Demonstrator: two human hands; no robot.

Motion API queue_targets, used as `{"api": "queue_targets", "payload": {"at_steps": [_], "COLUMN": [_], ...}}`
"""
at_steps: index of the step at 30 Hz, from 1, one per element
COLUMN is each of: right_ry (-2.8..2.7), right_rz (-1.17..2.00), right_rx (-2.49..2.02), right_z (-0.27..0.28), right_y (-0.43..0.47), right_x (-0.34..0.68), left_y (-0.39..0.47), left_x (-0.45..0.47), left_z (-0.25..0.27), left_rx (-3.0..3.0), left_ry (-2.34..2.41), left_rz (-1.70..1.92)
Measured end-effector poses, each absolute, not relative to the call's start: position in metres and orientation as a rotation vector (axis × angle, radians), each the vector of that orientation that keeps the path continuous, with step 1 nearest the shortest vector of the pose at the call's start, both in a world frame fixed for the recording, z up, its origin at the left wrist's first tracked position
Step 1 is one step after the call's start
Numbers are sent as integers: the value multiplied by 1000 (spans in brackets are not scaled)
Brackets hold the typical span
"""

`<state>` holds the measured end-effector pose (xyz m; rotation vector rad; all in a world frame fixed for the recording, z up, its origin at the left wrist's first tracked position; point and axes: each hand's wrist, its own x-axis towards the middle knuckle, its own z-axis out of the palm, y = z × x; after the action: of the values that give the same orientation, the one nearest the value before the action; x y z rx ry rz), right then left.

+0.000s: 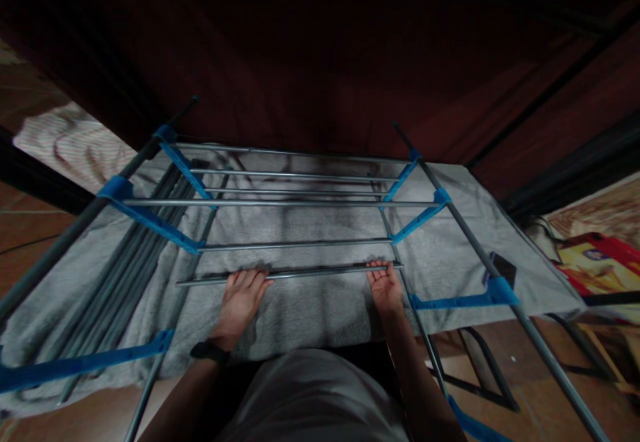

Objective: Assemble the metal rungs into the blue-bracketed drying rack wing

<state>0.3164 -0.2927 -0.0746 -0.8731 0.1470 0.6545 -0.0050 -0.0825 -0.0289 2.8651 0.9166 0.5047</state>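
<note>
A loose grey metal rod [310, 273] lies crosswise in front of me, held at both ends. My left hand [241, 301] grips it left of its middle, and my right hand [384, 285] holds its right end. The rod hovers just above a grey towel [310, 309] spread on a low surface. Beyond it stands a rack frame of grey rods [300, 203] joined by blue plastic connectors [145, 215]. A black watch [210, 351] sits on my left wrist.
Several spare grey rods [135, 255] lie bundled on the towel at the left. Long frame poles [500, 275] run diagonally on both sides. A dark red curtain [325, 62] hangs behind. A colourful box [595, 255] and a black frame [480, 375] sit at the right on the floor.
</note>
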Motion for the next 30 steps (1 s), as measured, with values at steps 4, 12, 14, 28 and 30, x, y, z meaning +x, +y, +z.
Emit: {"api": "queue_targets", "payload": {"at_steps": [4, 12, 14, 28, 30], "right_ry": [190, 168, 171, 220, 202], "right_rz": [649, 652, 652, 651, 644], "right_rx": [-910, -872, -872, -882, -902], "right_z": [-75, -78, -77, -68, -69], "right_y": [-292, -292, -292, -291, -291], "right_x": [315, 314, 314, 314, 314], "left_y": [-82, -80, -79, -79, -79], "left_x": [-6, -8, -8, -6, -6], "left_z": [-31, -35, -34, -33, -32], "left_rx": [2838, 2822, 2843, 2884, 2856], "left_ry": [930, 884, 875, 872, 877], "left_rz": [493, 558, 541, 486, 472]}}
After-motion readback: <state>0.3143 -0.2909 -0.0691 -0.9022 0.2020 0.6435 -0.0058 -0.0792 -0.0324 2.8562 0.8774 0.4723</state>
